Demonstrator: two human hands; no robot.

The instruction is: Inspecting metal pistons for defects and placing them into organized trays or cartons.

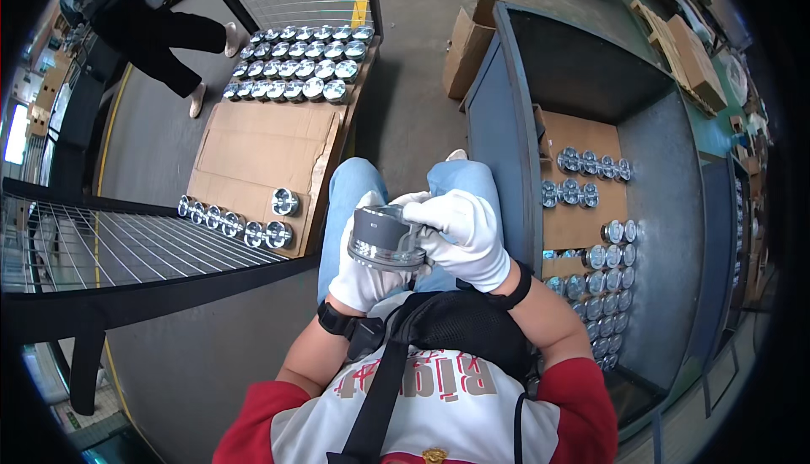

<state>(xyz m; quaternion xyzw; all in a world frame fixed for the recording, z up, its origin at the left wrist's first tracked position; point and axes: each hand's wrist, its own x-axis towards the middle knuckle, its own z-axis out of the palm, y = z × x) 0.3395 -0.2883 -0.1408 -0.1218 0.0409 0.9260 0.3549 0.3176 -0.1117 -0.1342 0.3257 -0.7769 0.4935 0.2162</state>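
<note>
Metal bin (666, 245): right of the right hand; the piston rows (626, 277) nearest the right forearm are partly hidden, so no count from me.
Wire-sided cart (169, 285): left of the left hand, more pistons (285, 202) standing on its cardboard (263, 145).
Left hand (360, 285): gloved, cupped under and around the held piston's left side; some fingers hidden.
Right hand (464, 226): gloved, fingers curled, pinching the right side.
Held piston (377, 229): between both gloves, dark skirt up, grooved end down — looks like a handling or checking step. Next move calls for a steady two-handed grip, I'd say. Crown face: can't see it.
</note>
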